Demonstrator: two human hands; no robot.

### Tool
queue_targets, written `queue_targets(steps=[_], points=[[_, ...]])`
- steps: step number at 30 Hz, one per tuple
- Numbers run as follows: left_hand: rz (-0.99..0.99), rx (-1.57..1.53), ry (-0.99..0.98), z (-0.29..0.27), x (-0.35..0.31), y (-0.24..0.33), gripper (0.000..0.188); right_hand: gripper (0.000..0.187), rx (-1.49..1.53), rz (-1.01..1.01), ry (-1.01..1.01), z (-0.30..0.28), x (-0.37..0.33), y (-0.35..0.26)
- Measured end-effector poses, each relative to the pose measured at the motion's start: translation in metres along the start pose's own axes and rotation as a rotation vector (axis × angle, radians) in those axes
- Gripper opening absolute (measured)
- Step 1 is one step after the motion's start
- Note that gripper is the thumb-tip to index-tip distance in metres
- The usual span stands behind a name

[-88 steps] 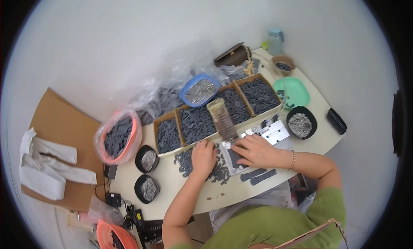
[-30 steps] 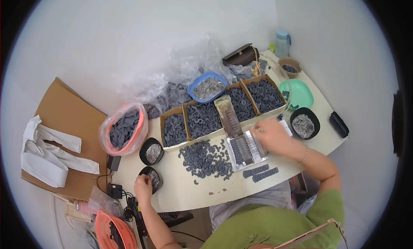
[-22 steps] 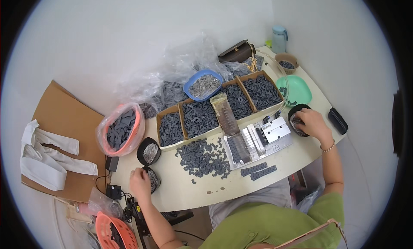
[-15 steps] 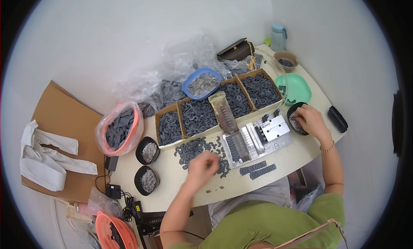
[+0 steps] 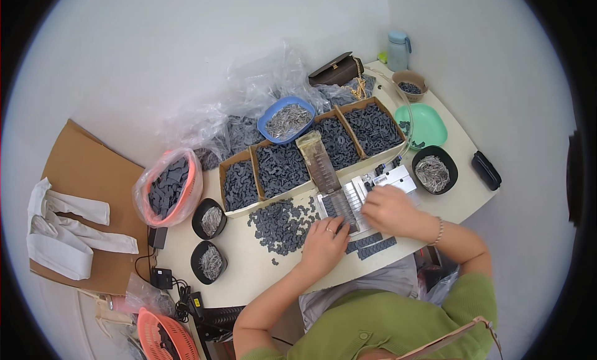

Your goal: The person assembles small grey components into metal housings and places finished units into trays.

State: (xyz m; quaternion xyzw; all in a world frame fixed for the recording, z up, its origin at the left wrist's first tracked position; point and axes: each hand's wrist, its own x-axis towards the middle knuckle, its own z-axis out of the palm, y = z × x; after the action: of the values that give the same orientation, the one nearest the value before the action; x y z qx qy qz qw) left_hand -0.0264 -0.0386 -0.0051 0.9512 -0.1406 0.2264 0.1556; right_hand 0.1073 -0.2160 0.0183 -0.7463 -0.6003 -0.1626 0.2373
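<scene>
A metal jig (image 5: 356,197) with a slotted plate and a row of dark grey plastic pieces stands near the table's front edge. My left hand (image 5: 324,243) is at its near left corner, fingers bent together at the row; what they hold, if anything, is hidden. Over the jig's right part, my right hand (image 5: 393,212) has its fingers closed toward the slots, and I cannot make out anything in them. Left of the jig lies a pile of loose grey pieces (image 5: 280,226). Joined strips of grey pieces (image 5: 376,247) lie just in front of it.
Behind the jig, a divided cardboard box (image 5: 298,189) holds grey pieces. Black bowls of metal pins stand right (image 5: 453,168) and left (image 5: 194,260). A blue tray (image 5: 264,125) of pins rests on the box; a green tray (image 5: 438,127) and black case (image 5: 486,171) sit right.
My right hand has moved left from the right-hand black bowl of pins to the jig. My left hand has moved right from the loose pieces to the jig's near corner.
</scene>
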Motion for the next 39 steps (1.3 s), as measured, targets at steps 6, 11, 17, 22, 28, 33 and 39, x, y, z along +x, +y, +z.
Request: queue_targets(steps=[6, 11, 17, 22, 28, 33, 39], points=[[-0.097, 0.001, -0.01, -0.008, -0.008, 0.016, 0.034, 0.012, -0.021, -0.123, -0.102, 0.024, 0.011, -0.013], [-0.207, 0.042, 0.048, -0.039, -0.011, -0.012, 0.043, 0.035, -0.067, -0.135, -0.162, 0.009, -0.004, -0.015], [-0.447, 0.29, 0.178, -0.098, -0.045, -0.108, 0.038, 0.046, 0.014, -0.056, -0.162, 0.007, -0.009, -0.014], [-0.569, 0.399, 0.184, -0.128, -0.069, -0.147, 0.032, 0.056, -0.088, -0.114, -0.255, 0.012, -0.009, -0.008], [-0.683, 0.393, 0.098, -0.138, -0.093, -0.188, 0.024, 0.074, -0.335, -0.252, -0.352, -0.003, -0.004, -0.017], [-0.775, 0.389, -0.114, -0.138, -0.098, -0.216, 0.012, 0.067, -0.298, -0.333, -0.358, -0.007, 0.013, -0.013], [-0.867, 0.338, -0.217, -0.143, -0.089, -0.221, 0.006, 0.021, -0.124, -0.179, -0.055, 0.008, 0.119, 0.057]])
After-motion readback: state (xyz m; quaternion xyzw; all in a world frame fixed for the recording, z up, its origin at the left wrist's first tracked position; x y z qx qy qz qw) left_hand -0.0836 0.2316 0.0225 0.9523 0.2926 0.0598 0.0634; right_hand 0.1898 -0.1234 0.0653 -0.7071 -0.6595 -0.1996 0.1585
